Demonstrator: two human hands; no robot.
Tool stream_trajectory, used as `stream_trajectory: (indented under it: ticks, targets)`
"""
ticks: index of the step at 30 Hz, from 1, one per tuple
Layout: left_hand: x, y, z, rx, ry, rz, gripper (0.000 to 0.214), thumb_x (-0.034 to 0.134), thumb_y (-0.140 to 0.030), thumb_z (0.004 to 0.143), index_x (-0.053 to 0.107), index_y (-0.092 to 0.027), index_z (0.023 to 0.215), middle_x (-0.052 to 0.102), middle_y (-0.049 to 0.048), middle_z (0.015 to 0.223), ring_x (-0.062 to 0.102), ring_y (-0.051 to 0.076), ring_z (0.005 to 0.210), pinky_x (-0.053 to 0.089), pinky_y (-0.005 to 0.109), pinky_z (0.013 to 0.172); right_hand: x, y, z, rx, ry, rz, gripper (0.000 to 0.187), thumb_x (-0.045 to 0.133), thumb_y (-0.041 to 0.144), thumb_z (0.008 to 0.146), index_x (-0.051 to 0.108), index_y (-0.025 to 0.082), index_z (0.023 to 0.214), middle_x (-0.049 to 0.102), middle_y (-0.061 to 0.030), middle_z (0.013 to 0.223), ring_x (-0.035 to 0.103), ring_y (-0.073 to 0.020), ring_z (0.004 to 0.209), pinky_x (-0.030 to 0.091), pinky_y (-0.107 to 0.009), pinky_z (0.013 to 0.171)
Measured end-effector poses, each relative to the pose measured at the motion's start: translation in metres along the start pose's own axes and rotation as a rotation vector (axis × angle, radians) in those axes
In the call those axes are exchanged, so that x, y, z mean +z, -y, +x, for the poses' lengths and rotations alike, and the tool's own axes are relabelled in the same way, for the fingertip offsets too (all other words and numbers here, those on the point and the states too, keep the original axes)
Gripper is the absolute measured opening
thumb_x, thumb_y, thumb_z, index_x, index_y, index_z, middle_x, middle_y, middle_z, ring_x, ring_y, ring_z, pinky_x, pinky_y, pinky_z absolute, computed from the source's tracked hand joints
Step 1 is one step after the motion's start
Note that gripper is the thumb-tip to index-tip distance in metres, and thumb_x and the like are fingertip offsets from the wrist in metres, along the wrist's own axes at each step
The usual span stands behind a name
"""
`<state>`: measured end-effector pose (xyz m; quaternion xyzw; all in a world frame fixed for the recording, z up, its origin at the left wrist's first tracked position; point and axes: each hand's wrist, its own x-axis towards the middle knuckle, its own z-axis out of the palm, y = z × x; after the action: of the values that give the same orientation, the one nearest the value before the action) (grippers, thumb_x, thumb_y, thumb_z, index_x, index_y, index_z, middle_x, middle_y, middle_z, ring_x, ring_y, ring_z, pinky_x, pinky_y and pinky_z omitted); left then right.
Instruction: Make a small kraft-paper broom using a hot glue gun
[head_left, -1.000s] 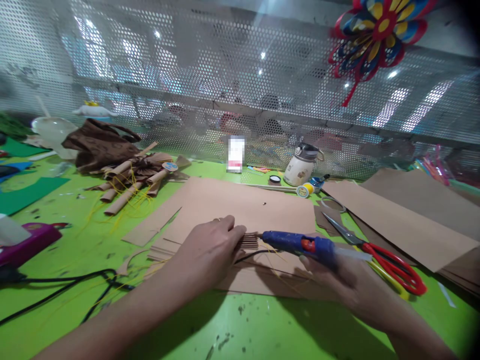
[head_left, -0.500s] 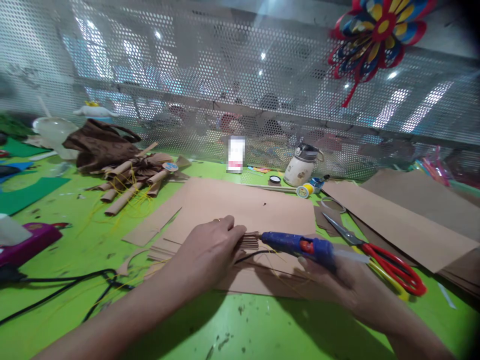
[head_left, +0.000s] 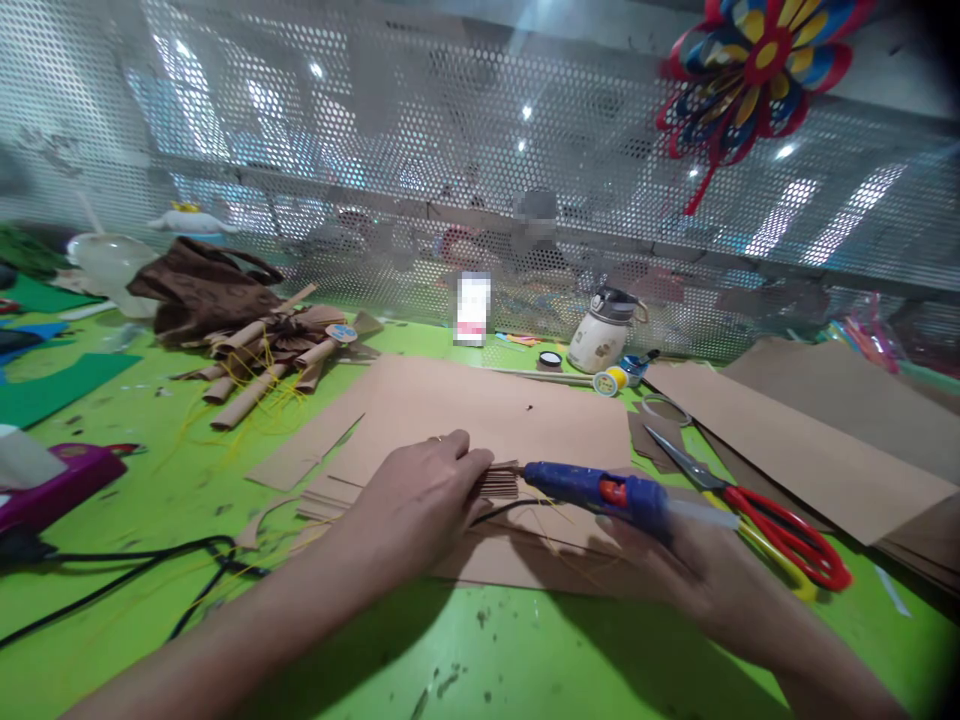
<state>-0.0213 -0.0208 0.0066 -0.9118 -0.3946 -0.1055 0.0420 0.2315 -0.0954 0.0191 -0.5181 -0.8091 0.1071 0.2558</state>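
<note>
My left hand (head_left: 416,500) is closed over a small bundle of thin brown paper strips (head_left: 499,484), pinning it on a stack of brown paper sheets (head_left: 480,420). In my right hand (head_left: 694,570) I grip a blue hot glue gun (head_left: 600,490), held level with its nozzle touching the right end of the bundle. A clear glue stick pokes out of the gun's back. A black cord runs under the gun across the paper.
Red-handled scissors (head_left: 757,510) lie just right of the gun. More brown sheets (head_left: 810,450) lie at the right. Rolled paper tubes (head_left: 262,370) and a brown bag are at the back left. A white bottle (head_left: 604,335), tape rolls, and a perforated metal screen stand behind. A purple tool (head_left: 60,480) and black cable (head_left: 142,570) are at the left.
</note>
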Motion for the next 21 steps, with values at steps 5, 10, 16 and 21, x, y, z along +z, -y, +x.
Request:
stream_trajectory:
  ticks: [5,10,16,21]
  targets:
    - [-0.0005,0.0001,0.0011,-0.016,0.016,0.006,0.030,0.043,-0.040,0.093,0.063,-0.020,0.103,0.057,0.0054,0.081,0.052,0.017,0.066,0.033,0.028,0.056,-0.0021,-0.0013,0.0006,-0.009,0.004,-0.055,0.014,0.045,0.029,0.093,0.057,0.022,0.091,0.070,-0.0029,0.083,0.065,-0.0183,0.073,0.049,-0.026,0.062]
    - [0.0006,0.0010,0.0016,-0.019,0.017,0.006,0.030,0.042,-0.041,0.093,0.062,-0.021,0.103,0.057,0.0052,0.082,0.053,0.018,0.067,0.032,0.029,0.056,-0.0015,-0.0026,-0.0005,-0.034,-0.010,-0.064,0.013,0.046,0.029,0.092,0.057,0.022,0.090,0.069,-0.0031,0.083,0.064,-0.0184,0.072,0.049,-0.026,0.062]
    - [0.0027,0.0021,0.0008,-0.005,0.011,-0.008,0.026,0.044,-0.037,0.093,0.061,-0.021,0.105,0.057,0.0043,0.082,0.052,0.017,0.067,0.031,0.029,0.056,-0.0012,0.0009,-0.0010,-0.027,0.009,-0.043,0.014,0.045,0.027,0.093,0.058,0.021,0.093,0.069,-0.0021,0.081,0.064,-0.0171,0.072,0.049,-0.025,0.064]
    - [0.0009,0.0016,0.0015,-0.019,0.026,-0.011,0.027,0.044,-0.038,0.092,0.062,-0.022,0.103,0.057,0.0042,0.082,0.054,0.019,0.068,0.032,0.030,0.056,-0.0020,0.0000,-0.0001,-0.028,0.014,-0.064,0.015,0.045,0.029,0.093,0.058,0.022,0.091,0.069,-0.0029,0.084,0.064,-0.0176,0.074,0.049,-0.026,0.065]
